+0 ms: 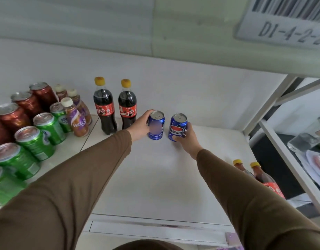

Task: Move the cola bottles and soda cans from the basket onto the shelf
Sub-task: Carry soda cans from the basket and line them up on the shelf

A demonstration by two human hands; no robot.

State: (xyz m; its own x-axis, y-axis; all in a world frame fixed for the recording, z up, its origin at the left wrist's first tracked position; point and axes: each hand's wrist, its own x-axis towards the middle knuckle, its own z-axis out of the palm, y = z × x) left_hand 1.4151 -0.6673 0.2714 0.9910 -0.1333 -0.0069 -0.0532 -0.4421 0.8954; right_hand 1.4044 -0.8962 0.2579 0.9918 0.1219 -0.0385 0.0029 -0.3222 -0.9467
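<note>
My left hand point(139, 128) and right hand point(187, 137) each grip an upright blue can point(156, 125), point(177, 127) on the white shelf point(155, 177), side by side, cola bottles point(116, 107) standing at ten o'clock.

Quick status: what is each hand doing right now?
Left hand: closed around the left blue can, which stands upright on the shelf.
Right hand: closed around the right blue can, also upright.
</note>
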